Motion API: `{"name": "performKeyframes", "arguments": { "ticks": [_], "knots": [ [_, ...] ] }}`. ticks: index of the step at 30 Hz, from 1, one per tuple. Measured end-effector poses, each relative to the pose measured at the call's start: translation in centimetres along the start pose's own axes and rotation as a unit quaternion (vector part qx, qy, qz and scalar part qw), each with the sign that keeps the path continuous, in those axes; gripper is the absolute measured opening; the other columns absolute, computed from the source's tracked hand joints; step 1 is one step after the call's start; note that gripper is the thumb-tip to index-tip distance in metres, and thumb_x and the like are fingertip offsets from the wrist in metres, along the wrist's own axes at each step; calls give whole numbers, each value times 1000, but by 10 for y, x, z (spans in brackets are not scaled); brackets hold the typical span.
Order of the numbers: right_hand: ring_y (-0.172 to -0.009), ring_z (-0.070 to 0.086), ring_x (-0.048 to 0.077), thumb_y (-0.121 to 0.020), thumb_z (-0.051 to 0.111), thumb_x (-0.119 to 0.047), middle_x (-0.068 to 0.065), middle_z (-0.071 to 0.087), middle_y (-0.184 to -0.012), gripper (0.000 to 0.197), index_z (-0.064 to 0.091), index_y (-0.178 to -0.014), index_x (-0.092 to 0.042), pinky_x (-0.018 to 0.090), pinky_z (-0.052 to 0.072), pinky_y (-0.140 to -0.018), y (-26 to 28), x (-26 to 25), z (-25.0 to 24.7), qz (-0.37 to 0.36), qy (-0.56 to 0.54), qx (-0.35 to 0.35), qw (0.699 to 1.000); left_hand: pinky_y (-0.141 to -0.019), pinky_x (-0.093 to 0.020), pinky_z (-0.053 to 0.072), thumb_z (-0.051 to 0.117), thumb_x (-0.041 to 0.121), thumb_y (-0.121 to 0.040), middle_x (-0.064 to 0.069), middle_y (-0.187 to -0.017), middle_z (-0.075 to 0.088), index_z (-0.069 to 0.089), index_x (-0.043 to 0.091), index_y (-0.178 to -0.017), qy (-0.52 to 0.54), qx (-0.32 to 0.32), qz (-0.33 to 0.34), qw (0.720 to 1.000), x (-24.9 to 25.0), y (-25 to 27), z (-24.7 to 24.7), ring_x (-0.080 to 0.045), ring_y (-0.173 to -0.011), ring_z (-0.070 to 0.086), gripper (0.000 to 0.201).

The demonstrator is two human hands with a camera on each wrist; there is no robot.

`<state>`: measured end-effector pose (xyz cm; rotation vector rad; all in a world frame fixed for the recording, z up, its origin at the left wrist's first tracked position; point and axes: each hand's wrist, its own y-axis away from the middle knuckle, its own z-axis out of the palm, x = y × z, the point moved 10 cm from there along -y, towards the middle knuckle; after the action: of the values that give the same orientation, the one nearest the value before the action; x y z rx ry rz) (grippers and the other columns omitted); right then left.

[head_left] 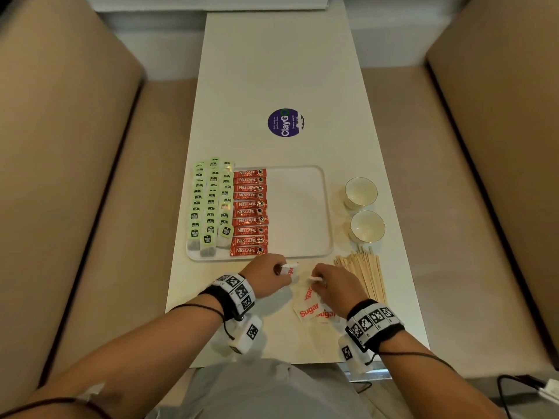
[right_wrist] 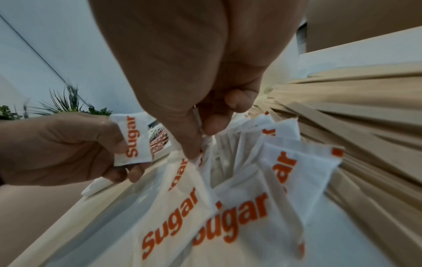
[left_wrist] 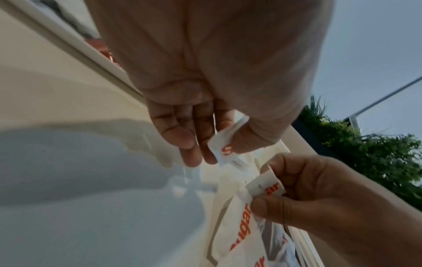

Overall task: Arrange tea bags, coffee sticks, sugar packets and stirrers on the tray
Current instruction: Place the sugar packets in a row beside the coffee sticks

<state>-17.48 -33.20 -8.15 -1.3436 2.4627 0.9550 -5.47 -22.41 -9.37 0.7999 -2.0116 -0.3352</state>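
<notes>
Both hands work just in front of the tray (head_left: 328, 207): left hand (head_left: 266, 279) pinches one sugar packet (head_left: 289, 270), right hand (head_left: 334, 287) pinches another from the pile (head_left: 311, 309); better to lift singly and lay them beside the coffee sticks (head_left: 249, 211).

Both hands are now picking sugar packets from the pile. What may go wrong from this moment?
1. The right hand pinches a sugar packet only at its end, among the overlapping pile; neighbours may be dragged along.
2. The left hand grips its packet lightly by one end; it may slip before reaching the tray.
3. The stirrers lie close to the right hand and may scatter.
</notes>
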Motion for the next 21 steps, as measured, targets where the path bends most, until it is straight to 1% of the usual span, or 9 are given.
{"name": "performKeyframes", "arguments": {
  "ticks": [3,6,10,12,14,15,17,19,21],
  "knots": [
    [-77,63,11,-99,59,-31,-8,68,-89,4,57,-95,-31,23,50,-65,-2,-1,-6,9,-26,2,1000,-57,-25,40,67,21,-87,0,-69,65,60,19,-74,63,8,-15,998,-4,8,-12,-13,-59,55,15],
    [-79,61,10,-98,61,-30,-12,65,-87,3,59,-96,-31,24,48,-69,-4,-9,-17,-2,-49,11,999,-61,-27,50,58,10,-93,-3,-83,76,62,17,-81,139,16,-42,989,-5,14,-22,-15,-68,69,14],
    [-82,60,7,-97,63,-28,-16,64,-87,7,62,-103,-31,24,47,-72,-9,-26,-33,-29,-64,25,997,-63,-31,50,54,3,-90,-10,-77,75,62,1,-92,208,23,-70,975,-8,17,-31,-18,-64,66,9],
    [-80,61,6,-96,64,-29,-17,64,-85,6,62,-101,-33,26,51,-72,-12,-37,-40,-42,-76,22,996,-66,-39,50,55,9,-78,-15,-74,70,63,6,-87,214,31,-69,974,-8,18,-37,-22,-65,63,12],
    [-77,61,4,-95,66,-29,-16,66,-84,7,63,-101,-32,27,52,-71,-14,-50,-47,-62,-88,16,994,-68,-39,49,52,16,-71,-14,-71,66,61,18,-82,234,41,-67,969,-7,20,-44,-22,-67,60,14],
    [-75,61,2,-94,67,-29,-15,66,-84,8,64,-101,-31,25,51,-69,-16,-56,-50,-72,-98,13,993,-69,-38,48,50,18,-73,-11,-71,65,61,20,-84,249,42,-61,966,-5,20,-46,-22,-68,59,15],
    [-72,60,1,-93,68,-27,-16,67,-83,8,65,-100,-31,20,47,-66,-20,-69,-55,-91,-119,2,989,-73,-38,49,46,15,-84,-9,-76,64,65,14,-90,281,26,-48,958,5,22,-48,-23,-75,60,20],
    [-73,59,1,-93,68,-25,-16,68,-86,9,66,-99,-31,17,44,-65,-24,-81,-58,-111,-134,-8,985,-79,-38,54,41,2,-92,-5,-83,68,69,8,-93,316,3,-45,948,10,22,-47,-21,-83,65,29],
    [-72,59,1,-94,67,-22,-16,68,-86,10,67,-100,-30,14,43,-65,-29,-89,-62,-124,-151,-13,981,-83,-39,58,40,-7,-92,-4,-87,71,69,10,-91,367,-3,-68,928,9,21,-48,-21,-88,69,34]
  ]
}}
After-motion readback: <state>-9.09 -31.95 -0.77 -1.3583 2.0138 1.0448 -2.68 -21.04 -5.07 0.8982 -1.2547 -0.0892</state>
